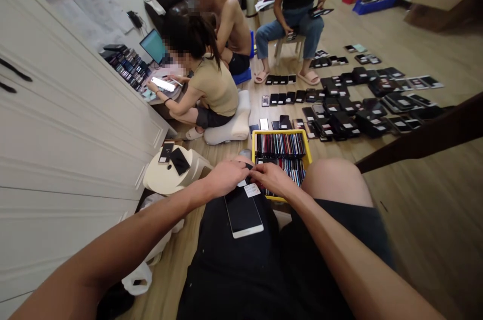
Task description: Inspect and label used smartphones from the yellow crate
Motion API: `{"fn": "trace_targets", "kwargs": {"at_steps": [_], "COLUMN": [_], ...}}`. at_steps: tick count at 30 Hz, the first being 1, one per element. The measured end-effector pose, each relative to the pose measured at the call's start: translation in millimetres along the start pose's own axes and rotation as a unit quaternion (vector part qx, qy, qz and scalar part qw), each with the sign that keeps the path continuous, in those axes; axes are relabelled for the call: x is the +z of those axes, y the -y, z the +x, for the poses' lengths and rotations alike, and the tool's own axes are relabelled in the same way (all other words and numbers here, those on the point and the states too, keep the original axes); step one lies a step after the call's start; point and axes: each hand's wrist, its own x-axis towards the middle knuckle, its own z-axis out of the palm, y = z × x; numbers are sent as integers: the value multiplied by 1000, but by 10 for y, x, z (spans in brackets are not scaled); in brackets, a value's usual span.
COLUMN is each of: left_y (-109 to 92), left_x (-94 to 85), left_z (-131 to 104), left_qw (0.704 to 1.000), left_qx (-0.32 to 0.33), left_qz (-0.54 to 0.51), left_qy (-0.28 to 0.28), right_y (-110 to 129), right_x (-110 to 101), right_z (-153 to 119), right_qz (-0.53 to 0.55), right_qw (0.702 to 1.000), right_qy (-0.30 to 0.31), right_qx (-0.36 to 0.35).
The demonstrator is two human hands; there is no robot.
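hands meet over a slim white-edged smartphone with a dark glass face [243, 214] lying flat on the person's lap. left hand [226, 177] and right hand [272, 177] sit close together, fingertips pinching at its top edge beside a small white paper label [252, 189]. it looks light, rigid, smooth and breakable, best gripped by its long sides. just beyond stands a yellow plastic crate [253, 142] packed with upright phones; rows of dark phones [350, 108] cover the wooden floor, where three other people sit.
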Motion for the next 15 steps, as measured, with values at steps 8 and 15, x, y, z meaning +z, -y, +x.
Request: {"fn": "trace_targets", "kwargs": {"at_steps": [8,15], "left_y": [44,88], "left_x": [36,47], "left_z": [-96,-130], "left_qw": [993,987], "left_qx": [-42,-36], "left_qz": [-113,-153], "left_qy": [9,21], "right_y": [83,-47], "right_x": [43,199], "right_z": [-274,-402], "right_qz": [18,61], "right_qw": [989,977], "right_qy": [124,172], "right_qx": [74,107]}}
